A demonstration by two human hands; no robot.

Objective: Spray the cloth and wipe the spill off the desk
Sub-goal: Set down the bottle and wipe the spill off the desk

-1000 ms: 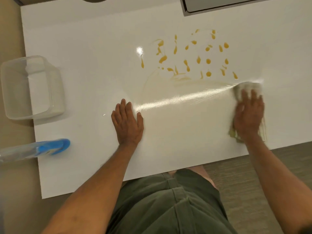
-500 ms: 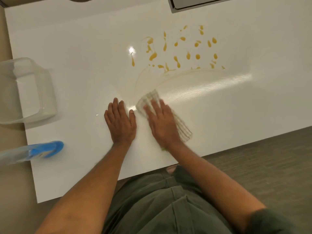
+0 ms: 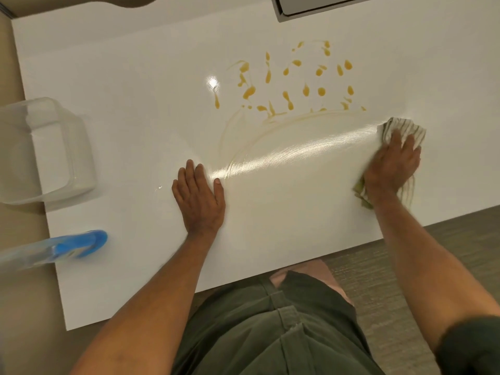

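Observation:
A spill of several yellow-orange drops (image 3: 295, 79) dots the far middle of the white desk (image 3: 135, 104). Below the drops runs a curved yellow smear and a wet shiny streak (image 3: 292, 152). My right hand (image 3: 389, 165) presses flat on a striped white and green cloth (image 3: 403, 128) at the right end of that streak, below the rightmost drops. My left hand (image 3: 198, 198) lies flat on the desk, fingers together, palm down, holding nothing. A spray bottle with a blue head (image 3: 78, 244) lies at the desk's left front edge.
A clear plastic bin (image 3: 46, 150) overhangs the desk's left edge. A grey flat device (image 3: 324, 4) sits at the far edge, top right. The desk's front edge is close to my body; floor shows on the right.
My right hand has swept the cloth from beside my left hand back out to the right, leaving a wet arc. The left hand has stayed put.

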